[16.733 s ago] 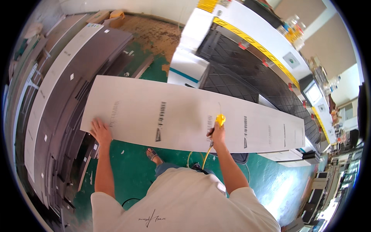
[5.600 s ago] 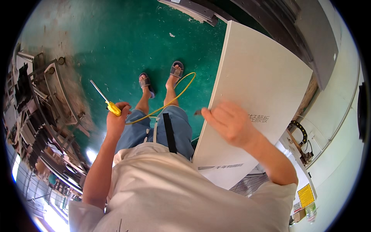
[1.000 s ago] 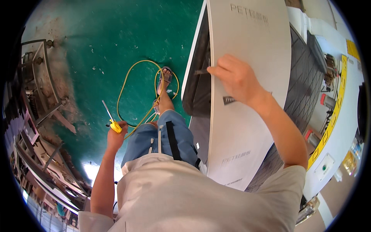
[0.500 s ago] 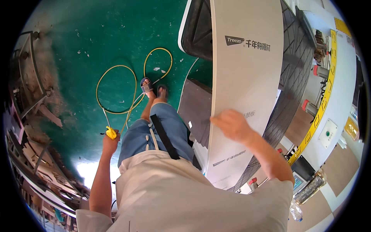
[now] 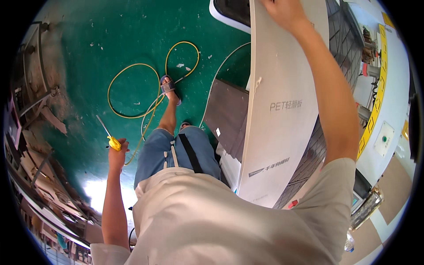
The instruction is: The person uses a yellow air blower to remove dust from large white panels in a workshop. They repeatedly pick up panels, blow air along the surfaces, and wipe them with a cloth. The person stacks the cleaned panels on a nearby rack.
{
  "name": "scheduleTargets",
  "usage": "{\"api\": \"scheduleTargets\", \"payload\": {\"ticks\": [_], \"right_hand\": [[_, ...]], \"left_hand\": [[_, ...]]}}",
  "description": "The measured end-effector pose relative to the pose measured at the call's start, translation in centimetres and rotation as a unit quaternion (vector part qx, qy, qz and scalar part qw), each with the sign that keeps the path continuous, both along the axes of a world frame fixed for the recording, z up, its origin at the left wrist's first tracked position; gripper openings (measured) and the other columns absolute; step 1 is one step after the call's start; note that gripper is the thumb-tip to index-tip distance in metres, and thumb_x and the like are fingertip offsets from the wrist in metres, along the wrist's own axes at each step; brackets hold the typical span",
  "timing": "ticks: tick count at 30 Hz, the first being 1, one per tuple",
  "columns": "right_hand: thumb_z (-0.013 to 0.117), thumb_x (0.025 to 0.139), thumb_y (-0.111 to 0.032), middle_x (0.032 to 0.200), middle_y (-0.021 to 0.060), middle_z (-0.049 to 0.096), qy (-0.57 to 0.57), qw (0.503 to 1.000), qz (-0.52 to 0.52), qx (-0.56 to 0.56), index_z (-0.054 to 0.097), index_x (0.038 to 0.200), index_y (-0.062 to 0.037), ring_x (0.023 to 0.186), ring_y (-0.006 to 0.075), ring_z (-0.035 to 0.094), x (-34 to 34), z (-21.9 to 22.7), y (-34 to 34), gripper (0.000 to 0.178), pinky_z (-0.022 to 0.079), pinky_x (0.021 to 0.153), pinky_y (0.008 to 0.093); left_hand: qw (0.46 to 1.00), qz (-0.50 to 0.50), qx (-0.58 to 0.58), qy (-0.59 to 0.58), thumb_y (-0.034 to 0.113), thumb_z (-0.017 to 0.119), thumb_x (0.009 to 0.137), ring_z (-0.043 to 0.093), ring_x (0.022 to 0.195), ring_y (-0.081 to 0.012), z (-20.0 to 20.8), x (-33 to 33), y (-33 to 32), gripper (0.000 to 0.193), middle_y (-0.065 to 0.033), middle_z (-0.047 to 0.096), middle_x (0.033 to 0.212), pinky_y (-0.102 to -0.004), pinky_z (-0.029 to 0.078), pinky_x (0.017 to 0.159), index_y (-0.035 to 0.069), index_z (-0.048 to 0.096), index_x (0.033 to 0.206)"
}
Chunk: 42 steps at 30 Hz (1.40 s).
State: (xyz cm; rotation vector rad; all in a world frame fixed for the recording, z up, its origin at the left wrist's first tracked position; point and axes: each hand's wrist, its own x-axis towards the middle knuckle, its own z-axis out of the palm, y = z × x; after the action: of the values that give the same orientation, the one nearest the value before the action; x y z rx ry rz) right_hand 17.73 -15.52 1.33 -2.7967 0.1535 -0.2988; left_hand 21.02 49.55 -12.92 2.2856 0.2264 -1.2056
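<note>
A yellow air blow gun [image 5: 114,143] with a thin metal nozzle is gripped in my left hand [image 5: 117,155], held low over the green floor beside my leg. Its yellow hose [image 5: 132,117] runs in loops across the floor by my feet. On my right lies a long pale board [image 5: 282,75] with printed marks. My right hand [image 5: 286,14] is at the far part of this board, close to its left edge. The picture's top edge cuts off its fingertips, so I cannot tell how they are closed. A small pale chip [image 5: 258,81] sits on the board nearer to me.
Dark brown panels [image 5: 226,115] stand below the board's left edge. A machine bed with dark patterned slats [image 5: 342,57] and a yellow-striped rail [image 5: 375,92] lie to the right. Wood offcuts and metal frames [image 5: 37,172] line the left side.
My right hand has moved far forward along the board. The blow gun's nozzle now points forward and left. One foot has stepped forward, and the board sits lower in view.
</note>
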Motion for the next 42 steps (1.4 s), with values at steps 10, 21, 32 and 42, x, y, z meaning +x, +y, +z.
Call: {"api": "scheduleTargets", "payload": {"ticks": [10, 21, 32, 42], "right_hand": [[0.064, 0.08, 0.004, 0.087, 0.0081, 0.058, 0.008, 0.996, 0.075, 0.046, 0.067, 0.092, -0.005, 0.085, 0.0306, 0.06, -20.6, 0.1, 16.8, 0.015, 0.051, 0.07, 0.0395], [0.066, 0.072, 0.0, 0.078, 0.0074, 0.049, 0.07, 0.988, 0.086, 0.105, 0.069, 0.099, -0.0016, 0.074, 0.0251, 0.055, -45.6, 0.5, 37.7, 0.027, 0.048, 0.063, 0.036], [0.064, 0.083, -0.002, 0.086, 0.0127, 0.063, -0.026, 0.995, -0.094, -0.01, 0.072, 0.097, -0.0067, 0.084, 0.0343, 0.064, -40.2, -1.4, 32.3, 0.017, 0.051, 0.071, 0.0458], [0.064, 0.085, -0.009, 0.088, 0.0168, 0.065, -0.071, 0.996, -0.043, -0.033, 0.07, 0.091, -0.001, 0.087, 0.0386, 0.064, -31.2, -2.2, 25.4, 0.012, 0.052, 0.076, 0.0455]], "left_hand": [[0.998, -0.025, -0.051, 0.015, 0.019, 0.068, 0.091, 0.072, 0.08, -0.0187, -2.6, -13.6, 6.3, 0.036, -0.011, 0.074, 0.097, -0.0324, 0.055, 0.076, -0.003, 0.068, 0.119], [0.996, -0.078, -0.034, -0.005, 0.021, 0.068, 0.09, 0.071, 0.079, -0.0175, -1.2, -23.5, 15.9, 0.031, -0.0099, 0.074, 0.09, -0.0328, 0.054, 0.074, 0.001, 0.071, 0.114], [0.994, -0.097, -0.042, 0.028, 0.018, 0.067, 0.09, 0.07, 0.075, -0.0172, -2.0, -25.5, 24.5, 0.031, -0.0098, 0.073, 0.091, -0.0318, 0.055, 0.072, -0.003, 0.069, 0.114], [0.995, -0.092, -0.004, 0.029, 0.013, 0.068, 0.088, 0.068, 0.078, -0.0176, -2.9, -23.6, 29.2, 0.033, -0.0102, 0.071, 0.095, -0.032, 0.055, 0.072, -0.004, 0.067, 0.116]]}}
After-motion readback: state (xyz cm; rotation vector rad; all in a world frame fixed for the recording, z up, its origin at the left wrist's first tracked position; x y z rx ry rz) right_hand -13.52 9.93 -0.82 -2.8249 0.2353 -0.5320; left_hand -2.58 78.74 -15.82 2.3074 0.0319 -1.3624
